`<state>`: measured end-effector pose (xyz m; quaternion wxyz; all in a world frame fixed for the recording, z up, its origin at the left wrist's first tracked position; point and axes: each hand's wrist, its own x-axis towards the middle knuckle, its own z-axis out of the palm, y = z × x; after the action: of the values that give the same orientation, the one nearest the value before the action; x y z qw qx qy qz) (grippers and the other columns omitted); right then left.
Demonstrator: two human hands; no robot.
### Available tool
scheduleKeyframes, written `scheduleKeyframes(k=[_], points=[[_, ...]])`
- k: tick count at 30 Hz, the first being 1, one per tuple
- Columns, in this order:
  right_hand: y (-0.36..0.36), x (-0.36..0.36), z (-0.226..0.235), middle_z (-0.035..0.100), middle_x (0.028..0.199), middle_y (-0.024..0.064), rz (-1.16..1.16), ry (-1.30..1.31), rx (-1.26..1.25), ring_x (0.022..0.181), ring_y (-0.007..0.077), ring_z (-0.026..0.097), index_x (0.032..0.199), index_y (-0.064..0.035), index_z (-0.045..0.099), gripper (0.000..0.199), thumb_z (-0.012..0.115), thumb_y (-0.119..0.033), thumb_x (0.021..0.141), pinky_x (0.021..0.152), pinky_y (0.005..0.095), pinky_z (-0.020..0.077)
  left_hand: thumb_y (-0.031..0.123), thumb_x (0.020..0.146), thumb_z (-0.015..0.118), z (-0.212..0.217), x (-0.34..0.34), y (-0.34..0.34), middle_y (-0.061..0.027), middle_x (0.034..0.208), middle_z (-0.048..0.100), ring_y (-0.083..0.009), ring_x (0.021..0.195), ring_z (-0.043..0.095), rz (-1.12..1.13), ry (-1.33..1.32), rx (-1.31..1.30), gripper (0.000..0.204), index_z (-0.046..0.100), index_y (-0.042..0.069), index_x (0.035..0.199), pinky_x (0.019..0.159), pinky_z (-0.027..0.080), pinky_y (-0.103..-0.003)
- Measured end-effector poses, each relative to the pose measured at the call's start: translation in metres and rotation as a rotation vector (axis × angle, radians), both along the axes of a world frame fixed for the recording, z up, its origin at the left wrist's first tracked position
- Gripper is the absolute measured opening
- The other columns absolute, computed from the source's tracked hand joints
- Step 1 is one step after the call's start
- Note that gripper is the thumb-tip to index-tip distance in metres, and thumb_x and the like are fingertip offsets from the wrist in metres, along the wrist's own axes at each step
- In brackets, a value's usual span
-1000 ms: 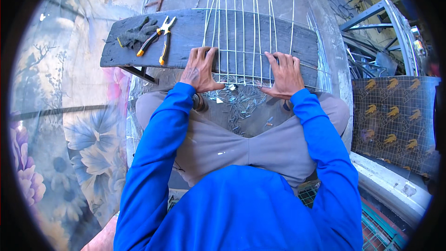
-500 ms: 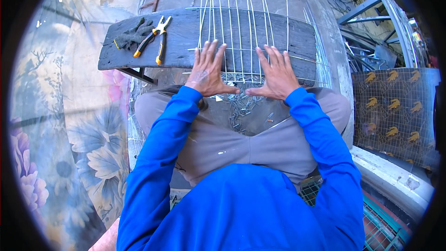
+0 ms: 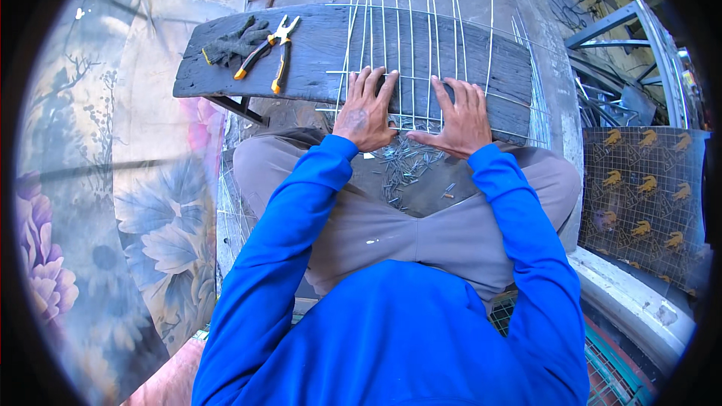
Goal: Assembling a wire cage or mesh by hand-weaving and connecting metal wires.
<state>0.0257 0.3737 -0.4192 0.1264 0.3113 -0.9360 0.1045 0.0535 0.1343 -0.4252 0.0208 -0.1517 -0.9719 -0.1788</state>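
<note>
A grid of thin pale metal wires (image 3: 412, 45), long ones crossed by a few others, lies over a dark wooden plank (image 3: 316, 79). Palm down, my left hand (image 3: 365, 114) rests at the grid's near edge, fingers stretched over a cross wire and thumb tucked in low. Beside it, my right hand (image 3: 460, 120) lies with fingers spread on the wires, its thumb pointing left. To the left on the plank are pliers (image 3: 283, 34) with yellow-and-black handles, jaws apart, next to a dark grey work glove (image 3: 235, 43).
Short wire offcuts (image 3: 406, 169) litter the ground between my crossed legs. More long wires (image 3: 538, 98) lie beyond the plank's right end. A metal frame (image 3: 639, 26) and a dark patterned sheet (image 3: 639, 195) stand at right; a floral sheet (image 3: 165, 233) covers the left.
The whole view has shifted, so plank and grid appear further right. My hands have come a little closer together on the wires, and my left thumb has drawn in.
</note>
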Motion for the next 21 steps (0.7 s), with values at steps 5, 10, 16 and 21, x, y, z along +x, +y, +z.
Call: scheduleKeyframes(k=[5,10,16,21], points=[[-0.0063,0.0001,0.0018,0.051,0.132,0.0193,-0.020,-0.006,0.008,0.126,0.0369,0.046,0.149,-0.0041,0.048,0.121,0.063,-0.091,0.067,0.114,0.0564,0.0294,0.026,0.070,0.081,0.0033,0.0008,-0.0041,-0.0220,0.154,0.036,-0.0467,0.148,0.028,-0.023,0.015,0.075,0.101,0.031,0.008,0.156,0.126,0.017,-0.059],[-0.0085,0.0001,0.0038,0.051,0.132,0.0196,-0.039,-0.011,0.013,0.125,0.0365,0.046,0.146,-0.0013,0.050,0.122,0.061,-0.093,0.066,0.114,0.0557,0.0286,0.034,0.068,0.083,0.0032,-0.0038,-0.0072,-0.0230,0.152,0.036,-0.0477,0.147,0.028,-0.042,0.021,0.072,0.106,0.031,0.007,0.157,0.124,0.017,-0.062],[-0.0049,0.0018,0.0039,0.050,0.135,0.0192,-0.042,-0.018,0.004,0.130,0.0373,0.046,0.147,-0.0033,0.048,0.120,0.063,-0.091,0.067,0.116,0.0571,0.0281,0.060,0.066,0.082,0.0002,0.0000,0.0009,-0.0267,0.158,0.029,-0.0489,0.151,0.022,-0.049,0.053,-0.036,0.122,0.027,0.000,0.158,0.123,0.014,-0.065],[-0.0040,0.0027,0.0046,0.049,0.136,0.0208,-0.019,-0.070,-0.036,0.132,0.0386,0.046,0.149,-0.0035,0.045,0.119,0.068,-0.087,0.067,0.118,0.0589,0.0280,0.066,0.071,0.078,-0.0019,-0.0056,-0.0024,-0.0259,0.159,0.032,-0.0434,0.153,0.024,-0.129,0.055,-0.037,0.122,0.027,-0.005,0.156,0.126,0.013,-0.059]])
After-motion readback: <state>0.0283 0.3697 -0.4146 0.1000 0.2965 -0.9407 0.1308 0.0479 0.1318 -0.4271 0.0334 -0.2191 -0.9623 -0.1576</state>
